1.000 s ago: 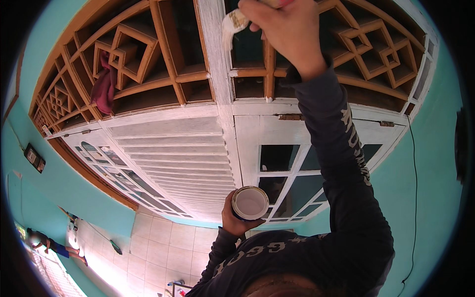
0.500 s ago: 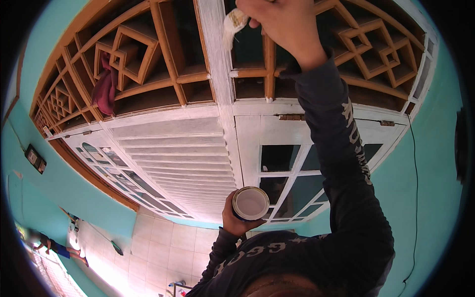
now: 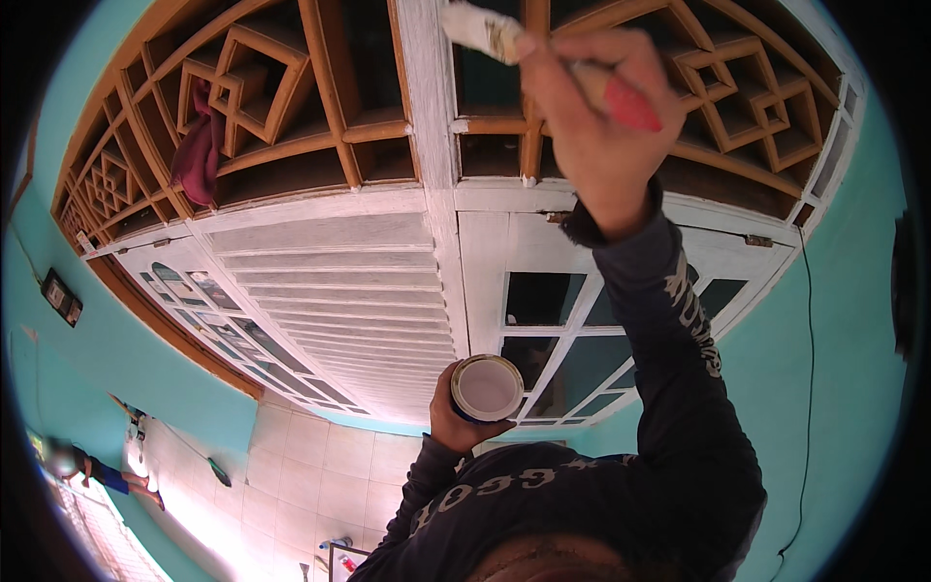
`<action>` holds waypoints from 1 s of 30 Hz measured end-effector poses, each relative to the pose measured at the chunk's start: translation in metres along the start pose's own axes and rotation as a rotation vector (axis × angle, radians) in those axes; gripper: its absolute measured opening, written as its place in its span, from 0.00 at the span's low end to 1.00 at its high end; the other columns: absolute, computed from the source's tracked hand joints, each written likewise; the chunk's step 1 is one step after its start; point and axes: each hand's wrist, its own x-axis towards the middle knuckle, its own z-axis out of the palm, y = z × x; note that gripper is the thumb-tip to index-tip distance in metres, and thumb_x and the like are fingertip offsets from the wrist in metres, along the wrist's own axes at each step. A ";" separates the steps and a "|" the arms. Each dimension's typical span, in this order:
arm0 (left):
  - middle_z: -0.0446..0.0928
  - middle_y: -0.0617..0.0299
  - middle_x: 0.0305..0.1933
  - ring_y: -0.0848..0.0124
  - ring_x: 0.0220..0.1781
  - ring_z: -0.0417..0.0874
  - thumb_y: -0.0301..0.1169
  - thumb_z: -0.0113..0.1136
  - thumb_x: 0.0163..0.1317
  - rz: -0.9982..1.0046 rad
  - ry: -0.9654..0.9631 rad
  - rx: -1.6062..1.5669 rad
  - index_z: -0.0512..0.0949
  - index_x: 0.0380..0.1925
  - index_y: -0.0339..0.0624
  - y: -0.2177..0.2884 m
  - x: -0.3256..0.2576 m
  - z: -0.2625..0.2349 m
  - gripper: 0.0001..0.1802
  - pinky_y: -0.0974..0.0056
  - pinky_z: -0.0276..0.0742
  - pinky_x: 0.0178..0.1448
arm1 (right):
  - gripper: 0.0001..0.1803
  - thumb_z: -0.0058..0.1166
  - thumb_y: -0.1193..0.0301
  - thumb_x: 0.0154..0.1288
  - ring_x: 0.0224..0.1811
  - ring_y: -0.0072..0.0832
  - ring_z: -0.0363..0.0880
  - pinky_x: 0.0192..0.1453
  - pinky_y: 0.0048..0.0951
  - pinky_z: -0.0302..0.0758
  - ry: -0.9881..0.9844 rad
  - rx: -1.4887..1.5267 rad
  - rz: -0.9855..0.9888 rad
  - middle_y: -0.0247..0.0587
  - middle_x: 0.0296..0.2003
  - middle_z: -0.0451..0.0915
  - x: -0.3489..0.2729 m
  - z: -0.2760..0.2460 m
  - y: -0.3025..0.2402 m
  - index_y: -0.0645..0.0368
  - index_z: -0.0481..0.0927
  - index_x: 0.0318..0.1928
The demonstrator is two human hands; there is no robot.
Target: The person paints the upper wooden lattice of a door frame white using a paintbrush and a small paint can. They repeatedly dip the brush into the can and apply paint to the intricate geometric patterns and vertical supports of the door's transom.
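Observation:
My right hand (image 3: pixel 609 126), raised high, grips a paintbrush (image 3: pixel 493 35) by its handle, whose red end sticks out of the fingers. The white-coated bristles point left, at the side of a white wooden post (image 3: pixel 427 92); whether they touch it I cannot tell. Lower down, my left hand (image 3: pixel 452 417) is wrapped round an open paint can (image 3: pixel 488 388) with white paint inside. White paint covers the louvred panel (image 3: pixel 339 281) and the window frame beside the post, streaky in places. Brown wooden lattice (image 3: pixel 262 92) fills the top on both sides.
A dark red cloth (image 3: pixel 199 150) hangs from the left lattice. Turquoise wall (image 3: pixel 766 388) with a dangling black cable (image 3: pixel 811 388) is at the right. Pale floor tiles (image 3: pixel 325 466) lie below. Another person (image 3: pixel 112 475) stands far off at the lower left, near a broom (image 3: pixel 218 472).
My right hand has come down and slightly right, and the brush has turned from bristles down to bristles pointing left. My left hand still holds the paint can in nearly the same place.

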 end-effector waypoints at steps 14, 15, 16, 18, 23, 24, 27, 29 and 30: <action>0.79 0.51 0.61 0.58 0.63 0.82 0.36 0.91 0.29 -0.097 -0.018 0.001 0.64 0.67 0.36 0.010 -0.004 0.000 0.62 0.55 0.78 0.67 | 0.16 0.74 0.84 0.49 0.22 0.33 0.80 0.25 0.27 0.74 -0.152 -0.154 -0.038 0.43 0.27 0.80 -0.098 -0.013 -0.027 0.58 0.78 0.33; 0.79 0.51 0.61 0.58 0.63 0.82 0.36 0.91 0.28 -0.093 -0.020 -0.001 0.64 0.67 0.36 0.011 -0.004 -0.001 0.62 0.55 0.78 0.67 | 0.16 0.74 0.84 0.49 0.22 0.33 0.80 0.24 0.27 0.74 -0.164 -0.147 -0.016 0.43 0.27 0.80 -0.101 -0.014 -0.029 0.58 0.78 0.32; 0.79 0.51 0.61 0.58 0.63 0.82 0.36 0.91 0.28 -0.090 -0.022 -0.003 0.64 0.67 0.36 0.011 -0.004 -0.001 0.62 0.55 0.78 0.67 | 0.14 0.74 0.85 0.54 0.27 0.27 0.84 0.31 0.24 0.78 -0.155 -0.172 -0.008 0.44 0.28 0.83 -0.099 -0.016 -0.032 0.62 0.79 0.34; 0.79 0.51 0.61 0.58 0.63 0.82 0.36 0.91 0.28 -0.078 -0.020 0.012 0.64 0.67 0.36 0.005 -0.005 -0.001 0.62 0.55 0.78 0.67 | 0.14 0.74 0.84 0.54 0.27 0.27 0.84 0.31 0.24 0.78 -0.066 -0.200 -0.022 0.43 0.27 0.82 -0.086 -0.008 -0.034 0.62 0.79 0.33; 0.79 0.48 0.62 0.56 0.64 0.82 0.37 0.91 0.29 -0.081 -0.021 0.018 0.62 0.69 0.34 0.004 -0.008 -0.001 0.65 0.53 0.78 0.68 | 0.16 0.72 0.86 0.48 0.21 0.33 0.77 0.24 0.29 0.73 -0.263 -0.135 0.025 0.40 0.27 0.79 -0.091 -0.009 -0.028 0.59 0.79 0.34; 0.79 0.50 0.61 0.57 0.63 0.82 0.36 0.91 0.28 -0.073 -0.007 -0.002 0.63 0.68 0.35 0.004 -0.009 0.000 0.64 0.54 0.78 0.67 | 0.14 0.71 0.84 0.50 0.21 0.34 0.75 0.25 0.29 0.73 -0.260 -0.146 0.052 0.39 0.25 0.76 -0.090 -0.012 -0.032 0.58 0.78 0.33; 0.79 0.51 0.61 0.58 0.62 0.83 0.36 0.91 0.27 -0.079 -0.001 0.019 0.64 0.67 0.35 0.006 -0.009 0.000 0.63 0.55 0.79 0.66 | 0.13 0.70 0.81 0.53 0.22 0.35 0.75 0.25 0.30 0.74 -0.030 -0.155 0.004 0.37 0.23 0.72 -0.076 -0.007 -0.032 0.56 0.76 0.30; 0.79 0.51 0.61 0.58 0.62 0.83 0.35 0.91 0.27 -0.085 0.001 0.036 0.64 0.67 0.35 0.008 -0.010 0.000 0.63 0.55 0.79 0.66 | 0.13 0.70 0.82 0.53 0.23 0.32 0.77 0.27 0.28 0.74 -0.068 -0.152 -0.007 0.39 0.24 0.76 -0.078 -0.005 -0.029 0.58 0.77 0.31; 0.79 0.51 0.60 0.58 0.62 0.83 0.35 0.91 0.27 -0.079 0.008 0.031 0.64 0.67 0.35 0.009 -0.009 0.000 0.63 0.55 0.79 0.66 | 0.12 0.71 0.84 0.54 0.23 0.28 0.78 0.28 0.26 0.75 -0.164 -0.167 0.001 0.39 0.26 0.79 -0.083 -0.009 -0.028 0.60 0.78 0.31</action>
